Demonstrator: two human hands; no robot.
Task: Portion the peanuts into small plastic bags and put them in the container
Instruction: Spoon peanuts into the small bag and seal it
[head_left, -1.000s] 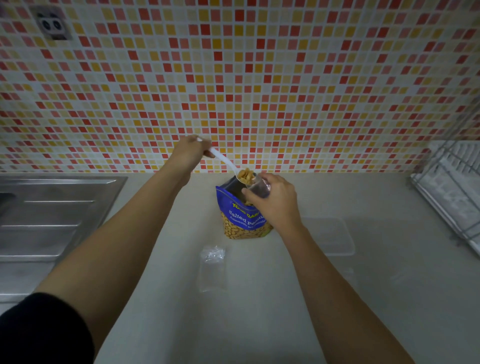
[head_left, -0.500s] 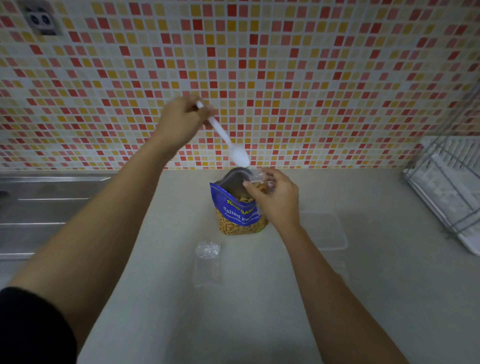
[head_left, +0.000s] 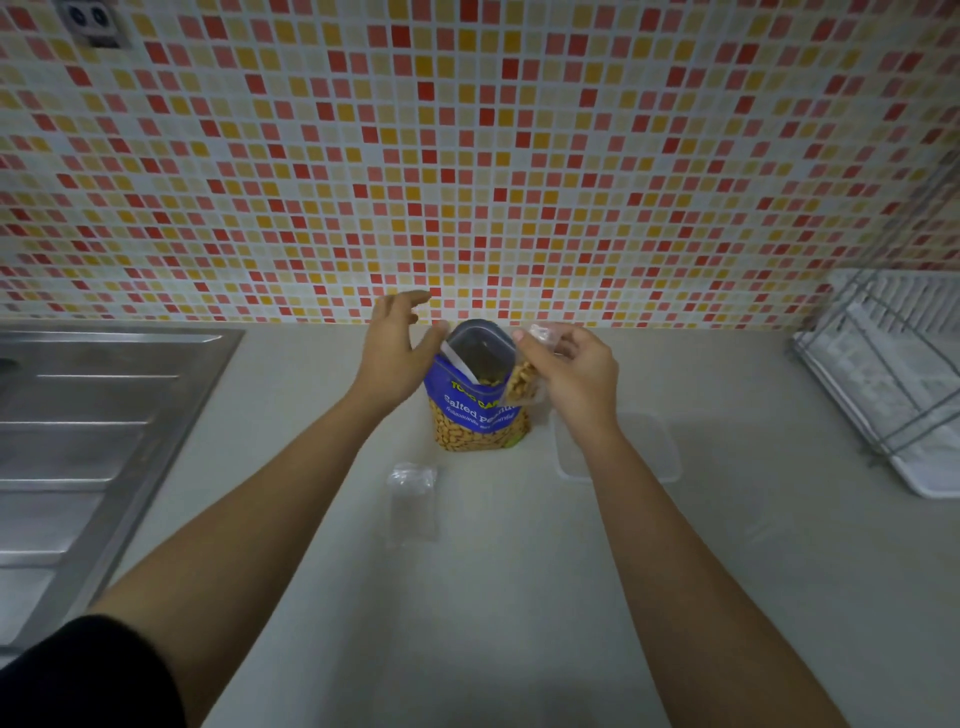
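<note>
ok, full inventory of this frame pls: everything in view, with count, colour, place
peanut bag: 1, blue, stands open at the counter's back centre
spoon: 1, white, stuck in the peanut bag's mouth
filled small bag: 1, clear with peanuts, held up right of the peanut bag's mouth
empty small bags: count unclear, clear, flat on the counter in front of the peanut bag
container: 1, clear, right of the peanut bag, partly behind the right forearm
sink: 1, steel, left
dish rack: 1, white with wire, right edge
socket: 1, grey, wall top left
wall: 1, red, yellow and pink mosaic tiles, behind the counter
counter: 1, pale beige
left hand: open, left of the peanut bag's mouth
right hand: pinches the filled small bag
</note>
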